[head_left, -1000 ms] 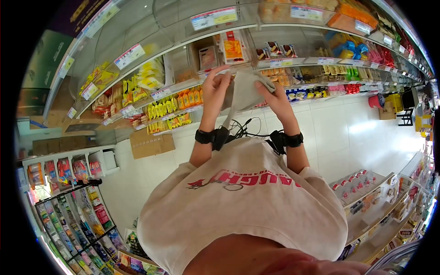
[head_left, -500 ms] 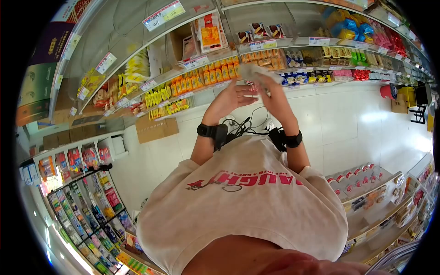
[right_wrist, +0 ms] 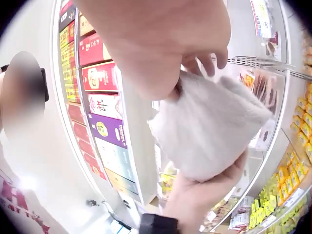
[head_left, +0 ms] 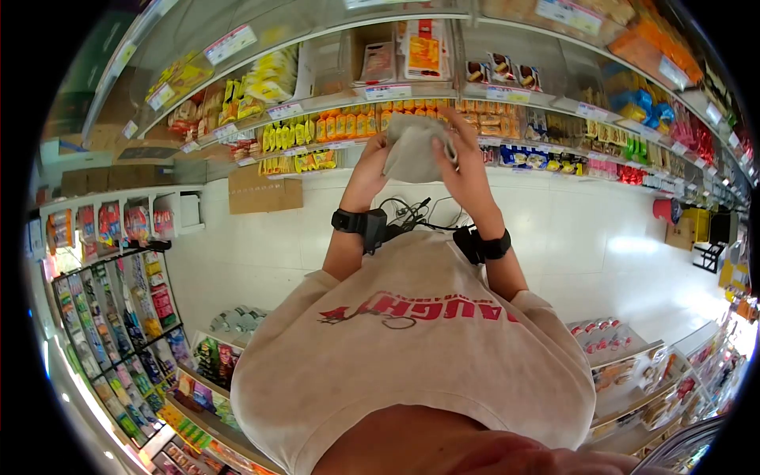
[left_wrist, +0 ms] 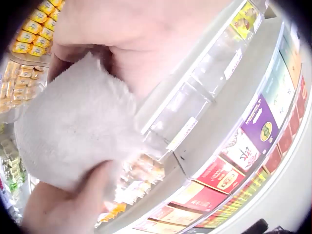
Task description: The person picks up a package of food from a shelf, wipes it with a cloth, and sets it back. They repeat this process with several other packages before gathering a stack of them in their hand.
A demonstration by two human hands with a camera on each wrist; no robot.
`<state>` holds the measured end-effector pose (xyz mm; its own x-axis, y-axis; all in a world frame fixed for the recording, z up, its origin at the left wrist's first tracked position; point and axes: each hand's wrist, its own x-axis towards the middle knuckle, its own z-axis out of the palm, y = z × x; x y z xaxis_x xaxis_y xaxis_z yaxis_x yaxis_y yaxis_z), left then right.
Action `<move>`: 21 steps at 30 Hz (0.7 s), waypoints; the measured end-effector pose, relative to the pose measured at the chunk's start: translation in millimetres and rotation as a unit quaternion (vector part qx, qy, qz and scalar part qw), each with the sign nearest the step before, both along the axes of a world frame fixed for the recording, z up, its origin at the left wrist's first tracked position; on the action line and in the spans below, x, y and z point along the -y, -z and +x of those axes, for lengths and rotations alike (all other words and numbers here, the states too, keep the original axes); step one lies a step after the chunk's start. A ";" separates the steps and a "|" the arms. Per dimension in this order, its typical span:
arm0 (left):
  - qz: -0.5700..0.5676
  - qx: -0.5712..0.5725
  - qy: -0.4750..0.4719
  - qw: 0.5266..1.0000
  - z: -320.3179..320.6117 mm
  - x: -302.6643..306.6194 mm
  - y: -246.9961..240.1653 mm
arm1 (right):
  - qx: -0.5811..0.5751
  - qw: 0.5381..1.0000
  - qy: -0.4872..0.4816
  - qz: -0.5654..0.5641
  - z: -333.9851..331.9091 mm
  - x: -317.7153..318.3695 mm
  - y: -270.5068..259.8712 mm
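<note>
A folded grey-white cloth (head_left: 417, 148) is held up between both hands, in front of the snack shelves. My left hand (head_left: 369, 172) grips its left side; in the right wrist view the left hand (right_wrist: 207, 192) lies under its lower edge. On the other side my right hand (head_left: 467, 170) holds it, its thumb against the near face. The left wrist view shows the right hand's thumb (left_wrist: 100, 183) pressing the cloth (left_wrist: 73, 122) from below. Some fingers of both hands are hidden behind the cloth.
Shelves (head_left: 443, 93) of packaged snacks curve ahead, with price tags along their edges. A brown cardboard box (head_left: 265, 190) sits on the tiled floor below. Black cables (head_left: 412, 214) hang between the wrists. Boxed goods (right_wrist: 100, 76) stand on a shelf off to the side.
The left hand, off the cloth with fingers extended half a second ago, now holds its left side. The cloth, hanging looser earlier, is more compact and closer to the body.
</note>
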<state>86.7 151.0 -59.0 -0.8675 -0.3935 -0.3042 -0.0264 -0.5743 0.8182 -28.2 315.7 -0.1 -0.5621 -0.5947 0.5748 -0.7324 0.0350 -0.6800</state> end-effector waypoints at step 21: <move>-0.453 -0.019 -0.104 0.885 14.1 124.4 -26.4 | 0.239 0.955 -0.017 0.175 31.3 121.2 35.9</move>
<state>100.8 26.5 -32.6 -0.7509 -0.6126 0.2469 0.0410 0.3299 0.9431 3.1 194.4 -36.0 -0.6865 -0.7268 0.0202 -0.3469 0.3030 -0.8876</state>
